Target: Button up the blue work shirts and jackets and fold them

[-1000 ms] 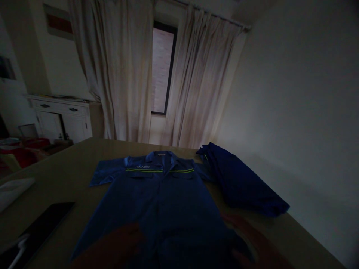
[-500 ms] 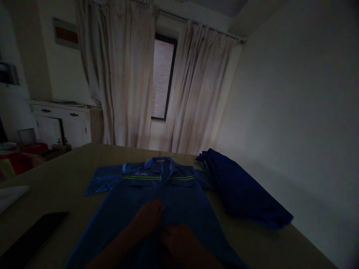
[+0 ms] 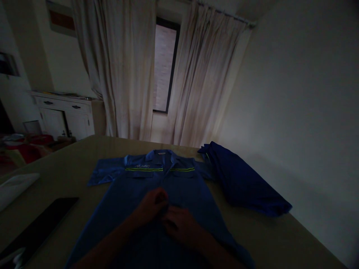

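Observation:
A blue short-sleeved work shirt (image 3: 185,190) lies spread front up, its collar away from me. Yellow-green stripes cross its chest, with pale lettering above the pocket on the left. Over the middle of its front opening, my left hand (image 3: 151,205) has its fingers closed in a pinch on the cloth. Close beside it and slightly nearer to me, my right hand (image 3: 179,224) is also closed, fingertips at the same front edge. Dim light hides any button between the fingers.
Folded dark blue clothing (image 3: 246,181) lies on the right, over the shirt's sleeve. On the left of the table (image 3: 98,145) are a flat black object (image 3: 42,224), a white item (image 3: 17,186) and a white cord (image 3: 17,257). A white cabinet (image 3: 75,119) and curtains (image 3: 126,74) stand behind.
My view has tipped downward a little. Both hands have shifted up the shirt front toward the collar, and the right hand has come nearer to the left one.

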{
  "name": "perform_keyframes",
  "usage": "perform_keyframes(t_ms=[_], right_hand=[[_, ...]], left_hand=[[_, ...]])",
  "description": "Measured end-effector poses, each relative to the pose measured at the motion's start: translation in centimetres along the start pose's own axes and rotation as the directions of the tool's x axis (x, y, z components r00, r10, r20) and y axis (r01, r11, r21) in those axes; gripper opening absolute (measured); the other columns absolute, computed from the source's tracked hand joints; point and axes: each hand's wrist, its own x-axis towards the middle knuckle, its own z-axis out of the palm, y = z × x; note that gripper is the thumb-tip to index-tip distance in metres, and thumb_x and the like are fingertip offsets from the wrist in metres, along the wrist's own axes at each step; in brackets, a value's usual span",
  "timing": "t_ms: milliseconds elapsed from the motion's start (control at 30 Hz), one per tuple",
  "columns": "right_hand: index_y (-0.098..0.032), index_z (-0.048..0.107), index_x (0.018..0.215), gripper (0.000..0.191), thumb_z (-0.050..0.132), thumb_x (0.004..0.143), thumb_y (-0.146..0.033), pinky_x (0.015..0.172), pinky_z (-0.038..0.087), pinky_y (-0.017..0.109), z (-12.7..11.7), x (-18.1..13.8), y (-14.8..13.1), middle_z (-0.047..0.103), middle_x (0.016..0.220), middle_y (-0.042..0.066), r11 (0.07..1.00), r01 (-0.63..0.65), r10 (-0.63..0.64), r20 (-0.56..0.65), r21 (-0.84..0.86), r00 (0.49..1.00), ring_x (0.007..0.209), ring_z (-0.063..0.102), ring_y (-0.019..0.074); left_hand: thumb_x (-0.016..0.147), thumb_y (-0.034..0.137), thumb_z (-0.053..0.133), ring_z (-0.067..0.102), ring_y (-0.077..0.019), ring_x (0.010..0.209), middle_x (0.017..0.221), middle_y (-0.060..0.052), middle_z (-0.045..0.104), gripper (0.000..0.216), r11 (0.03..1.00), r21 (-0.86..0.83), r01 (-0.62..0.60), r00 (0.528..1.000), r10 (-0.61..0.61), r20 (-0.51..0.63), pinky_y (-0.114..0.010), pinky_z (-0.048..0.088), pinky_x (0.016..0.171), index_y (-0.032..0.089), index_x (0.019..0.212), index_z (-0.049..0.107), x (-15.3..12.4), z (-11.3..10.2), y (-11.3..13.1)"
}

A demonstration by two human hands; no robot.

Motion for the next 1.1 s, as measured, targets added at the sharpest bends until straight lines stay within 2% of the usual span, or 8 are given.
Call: perform_keyframes(t_ms=[133, 300, 467, 667, 767, 933, 1100], right_hand=[[-0.019, 0.07, 0.09, 0.009, 0.063, 0.088, -0.013, 0.074, 0.044, 0.023, -0.3, 0.5, 0.2, 0.07, 0.091, 0.0, 0.994, -0.051, 0.052, -0.017, 0.092, 0.998, 0.08, 0.063, 0.0145], [-0.02, 0.075, 0.089, 0.008, 0.068, 0.088, -0.016, 0.07, 0.043, 0.023, 0.4, 0.9, 0.4, 0.072, 0.087, 0.0, 0.967, -0.093, 0.12, -0.102, 0.235, 0.988, 0.078, 0.065, 0.0149], [-0.022, 0.077, 0.095, 0.01, 0.07, 0.089, -0.018, 0.074, 0.045, 0.023, 1.1, 1.0, 0.5, 0.073, 0.091, 0.001, 0.959, -0.074, 0.139, -0.23, 0.272, 0.963, 0.082, 0.066, 0.0154], [-0.021, 0.077, 0.093, 0.008, 0.073, 0.087, -0.017, 0.074, 0.046, 0.024, 1.5, 1.7, 0.3, 0.073, 0.089, 0.001, 0.954, -0.141, 0.213, -0.267, 0.266, 0.94, 0.079, 0.066, 0.0156], [-0.02, 0.076, 0.091, 0.007, 0.072, 0.087, -0.015, 0.073, 0.045, 0.024, 1.6, 1.8, 0.2, 0.072, 0.086, 0.001, 0.948, -0.169, 0.246, -0.284, 0.268, 0.927, 0.077, 0.066, 0.0151], [-0.021, 0.075, 0.094, 0.011, 0.068, 0.09, -0.013, 0.074, 0.045, 0.023, 1.0, 1.6, -0.1, 0.07, 0.088, 0.001, 0.949, -0.07, 0.163, -0.288, 0.306, 0.944, 0.078, 0.064, 0.0139], [-0.02, 0.075, 0.093, 0.009, 0.067, 0.091, -0.015, 0.076, 0.045, 0.024, 0.6, 1.5, -0.2, 0.07, 0.088, 0.001, 0.949, -0.102, 0.182, -0.254, 0.298, 0.95, 0.079, 0.063, 0.0145]], left_hand=[[0.079, 0.039, 0.066, 0.065, -0.0203, 0.081, 0.082, -0.001, 0.068, 0.021, 0.997, -0.076, 0.01, 0.987, -0.022, -0.158, -0.031, 0.05, 0.075, 0.021, 0.089, 0.063, 0.2, 0.4, 0.0], [0.077, 0.043, 0.072, 0.064, -0.0189, 0.075, 0.076, -0.001, 0.067, 0.024, 0.975, -0.219, -0.031, 0.979, -0.015, -0.202, -0.029, 0.051, 0.07, 0.02, 0.081, 0.064, 0.1, 0.7, -0.1], [0.077, 0.043, 0.073, 0.064, -0.0185, 0.077, 0.078, -0.001, 0.067, 0.025, 0.961, -0.269, -0.069, 0.958, -0.011, -0.285, -0.028, 0.052, 0.069, 0.019, 0.079, 0.067, 0.2, 0.6, -0.3], [0.079, 0.044, 0.074, 0.065, -0.019, 0.079, 0.08, -0.002, 0.068, 0.026, 0.963, -0.25, -0.104, 0.959, 0.03, -0.282, -0.029, 0.054, 0.072, 0.019, 0.081, 0.068, 0.2, 0.2, -0.5], [0.079, 0.044, 0.074, 0.065, -0.018, 0.076, 0.08, -0.001, 0.068, 0.026, 0.964, -0.246, -0.097, 0.952, 0.017, -0.306, -0.028, 0.053, 0.068, 0.019, 0.081, 0.067, 0.2, 0.1, -0.8], [0.079, 0.046, 0.073, 0.064, -0.0178, 0.074, 0.079, -0.001, 0.068, 0.027, 0.954, -0.28, -0.107, 0.939, 0.004, -0.344, -0.028, 0.053, 0.068, 0.02, 0.081, 0.066, 0.4, 0.4, -1.1], [0.076, 0.05, 0.075, 0.064, -0.0191, 0.081, 0.081, -0.001, 0.067, 0.032, 0.942, -0.326, -0.081, 0.935, -0.042, -0.352, -0.028, 0.053, 0.074, 0.02, 0.081, 0.065, 0.4, 0.8, -1.4]])
